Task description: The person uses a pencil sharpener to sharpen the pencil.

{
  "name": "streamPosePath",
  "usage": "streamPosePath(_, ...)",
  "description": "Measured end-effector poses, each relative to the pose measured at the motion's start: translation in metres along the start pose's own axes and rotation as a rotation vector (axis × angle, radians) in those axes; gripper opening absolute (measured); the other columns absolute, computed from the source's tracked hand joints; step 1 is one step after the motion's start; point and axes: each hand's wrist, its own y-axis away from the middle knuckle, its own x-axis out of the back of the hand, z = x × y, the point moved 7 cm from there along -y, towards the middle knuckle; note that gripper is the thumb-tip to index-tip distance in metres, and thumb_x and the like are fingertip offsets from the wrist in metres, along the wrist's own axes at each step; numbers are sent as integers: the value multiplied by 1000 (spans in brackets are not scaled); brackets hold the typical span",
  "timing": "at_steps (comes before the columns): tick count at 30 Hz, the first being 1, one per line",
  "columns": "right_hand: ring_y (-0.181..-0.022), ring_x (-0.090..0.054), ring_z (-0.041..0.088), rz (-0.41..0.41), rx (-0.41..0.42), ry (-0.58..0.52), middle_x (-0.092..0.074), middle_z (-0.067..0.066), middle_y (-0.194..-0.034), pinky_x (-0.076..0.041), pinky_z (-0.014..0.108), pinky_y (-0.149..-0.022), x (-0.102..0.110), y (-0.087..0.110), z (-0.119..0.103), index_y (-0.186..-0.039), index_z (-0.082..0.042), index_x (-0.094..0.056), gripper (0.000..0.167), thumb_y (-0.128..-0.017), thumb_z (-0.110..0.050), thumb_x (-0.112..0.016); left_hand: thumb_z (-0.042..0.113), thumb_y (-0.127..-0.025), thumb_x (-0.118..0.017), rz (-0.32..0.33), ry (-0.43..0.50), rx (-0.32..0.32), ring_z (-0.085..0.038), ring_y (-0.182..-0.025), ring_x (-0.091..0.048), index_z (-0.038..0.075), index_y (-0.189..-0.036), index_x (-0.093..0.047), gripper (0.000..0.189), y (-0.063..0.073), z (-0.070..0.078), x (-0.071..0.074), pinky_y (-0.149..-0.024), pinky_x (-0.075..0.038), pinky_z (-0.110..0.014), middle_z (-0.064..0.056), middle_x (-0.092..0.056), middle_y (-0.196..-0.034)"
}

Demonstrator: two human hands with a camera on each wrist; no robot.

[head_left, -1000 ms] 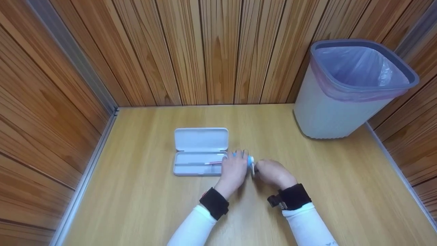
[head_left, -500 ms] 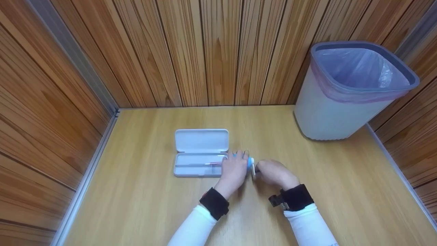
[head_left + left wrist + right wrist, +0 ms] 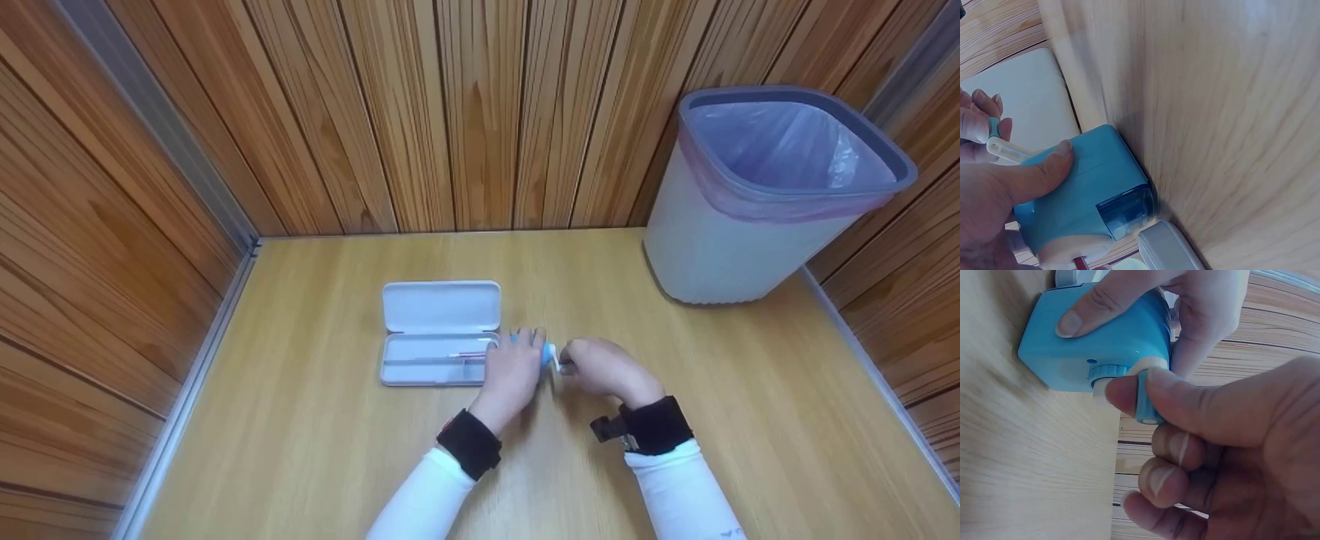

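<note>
A blue pencil sharpener with a hand crank stands on the table, mostly covered by my left hand in the head view. That hand holds its body, thumb across the blue casing. On its right side my right hand pinches the blue knob of the white crank between thumb and forefinger. A thin reddish pencil sticks out of the opposite side, over the pencil case. In the left wrist view a dark clear shavings drawer shows in the casing.
Just left of the sharpener lies a pale grey pencil case, lid raised, with divided compartments. A white waste bin with a grey rim and a plastic liner stands at the back right. Wood-panelled walls enclose the table.
The crank has turned from hanging straight down to slanting down and right. My right hand has risen slightly with it, while my left hand stays put on the sharpener.
</note>
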Motion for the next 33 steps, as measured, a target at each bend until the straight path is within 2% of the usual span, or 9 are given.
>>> streamPosePath(7, -69, -57, 16, 7, 1, -35, -69, 4, -87, -50, 34, -67, 4, -1, 3, -106, -6, -74, 16, -92, -9, -67, 15, -95, -59, -27, 1, -7, -32, -110, -58, 19, -139, -56, 44, -1, 0, -2, -82, -52, -45, -5, -60, -126)
streamPosePath(10, -71, -58, 16, 21, 0, -41, -69, 4, -89, -51, 35, -69, 7, -2, 3, -106, -6, -74, 16, -92, -9, -67, 16, -95, -59, -7, -14, -15, -31, -109, -58, 19, -138, -57, 43, -1, 1, -2, -80, -52, -45, -4, -61, -125)
streamPosePath(17, -72, -60, 17, 69, 69, -23, -68, 5, -87, -52, 36, -69, 15, -6, 0, -102, -3, -74, 13, -92, -8, -66, 16, -93, -61, 69, -22, -39, -30, -102, -60, 19, -132, -60, 39, 1, 0, 3, -74, -52, -42, -1, -63, -117)
streamPosePath(20, -74, -61, 18, 81, 56, -23, -68, 6, -88, -53, 38, -71, 18, -9, 1, -103, -3, -73, 14, -94, -8, -64, 16, -94, -62, 85, -17, -47, -29, -101, -61, 18, -133, -60, 39, 1, 0, 3, -74, -52, -42, -2, -63, -116)
streamPosePath(30, -85, -66, 25, 137, 40, -25, -70, 8, -94, -54, 43, -80, 27, -19, 8, -106, -3, -73, 17, -96, -9, -61, 16, -93, -63, 35, -43, -48, -29, -107, -60, 20, -138, -58, 45, 0, 2, 0, -82, -51, -44, -3, -62, -124)
streamPosePath(33, -90, -66, 26, 133, 29, -38, -70, 8, -97, -53, 44, -83, 28, -21, 10, -109, -5, -74, 19, -96, -10, -61, 16, -93, -63, 38, -54, -51, -29, -106, -60, 20, -138, -58, 45, 0, 1, 0, -82, -51, -44, -3, -62, -123)
